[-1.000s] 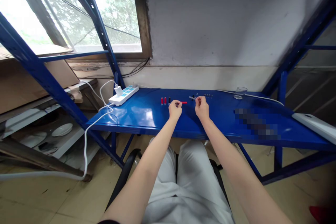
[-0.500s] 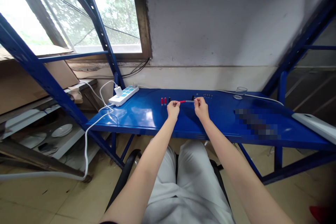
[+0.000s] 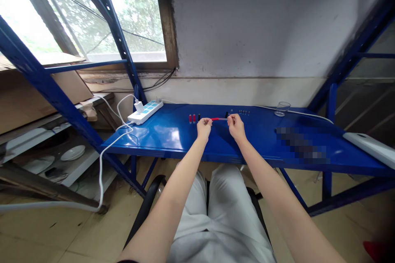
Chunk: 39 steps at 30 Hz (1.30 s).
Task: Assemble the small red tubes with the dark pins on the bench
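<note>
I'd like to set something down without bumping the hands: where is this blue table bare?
Bare on the blue table: between the white power strip and the red tubes, and between the right hand and the pixelated dark item. Crowded: around the left hand, beside the red tubes, and just beyond the right hand, where small pieces are.

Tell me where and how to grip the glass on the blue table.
Best around the outer wall of the glass, below the rim, probably coming from the near side: it appears to stand upright, mouth up, and the white cable seems to pass behind it.
</note>
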### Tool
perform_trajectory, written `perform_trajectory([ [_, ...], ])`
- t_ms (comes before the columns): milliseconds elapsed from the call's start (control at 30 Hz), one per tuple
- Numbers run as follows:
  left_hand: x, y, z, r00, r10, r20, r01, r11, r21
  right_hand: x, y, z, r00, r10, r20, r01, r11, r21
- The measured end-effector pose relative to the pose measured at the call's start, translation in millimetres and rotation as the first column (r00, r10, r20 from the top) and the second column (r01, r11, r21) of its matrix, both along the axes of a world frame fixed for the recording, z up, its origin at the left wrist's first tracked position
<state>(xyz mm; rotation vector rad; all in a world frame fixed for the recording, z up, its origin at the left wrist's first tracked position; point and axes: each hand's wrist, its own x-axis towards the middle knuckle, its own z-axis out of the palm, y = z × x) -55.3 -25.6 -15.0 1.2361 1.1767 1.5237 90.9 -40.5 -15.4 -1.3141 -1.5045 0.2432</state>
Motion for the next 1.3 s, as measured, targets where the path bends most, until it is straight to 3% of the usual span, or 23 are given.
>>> perform_trajectory([
  [367,2.0,-13.3,11.8,0.971,-0.238,-0.022,0.237,0.97,-0.05,-1.0,2.5,-3.1,0.999,0.038,-0.009,-0.038,0.999,-0.002],
  [567,3.7,-13.3,12.6,0.966,-0.257,0.002,0.257,0.966,-0.034,-2.9,5.5,-5.4,0.989,0.149,-0.007,-0.149,0.988,-0.052],
  [700,4.3,-10.4,9.5,0.961,-0.276,-0.026,0.275,0.961,-0.029,-4.0,7.4,-8.8,0.977,0.211,0.014,-0.209,0.974,-0.086],
  [867,6.1,-2.6,-3.9,0.931,-0.314,-0.187,0.339,0.933,0.122,-0.9,12.3,-14.9,0.97,0.234,0.062,-0.232,0.972,-0.042],
  [1100,7.2,0.2,-11.9,0.889,-0.267,-0.373,0.356,0.913,0.197,2.1,14.8,-17.4,0.974,0.198,0.107,-0.195,0.98,-0.033],
  [1300,4.6,-1.3,-8.6,0.917,-0.066,-0.393,0.215,0.912,0.349,3.4,16.9,-19.1,0.977,0.164,0.137,-0.159,0.986,-0.044],
])
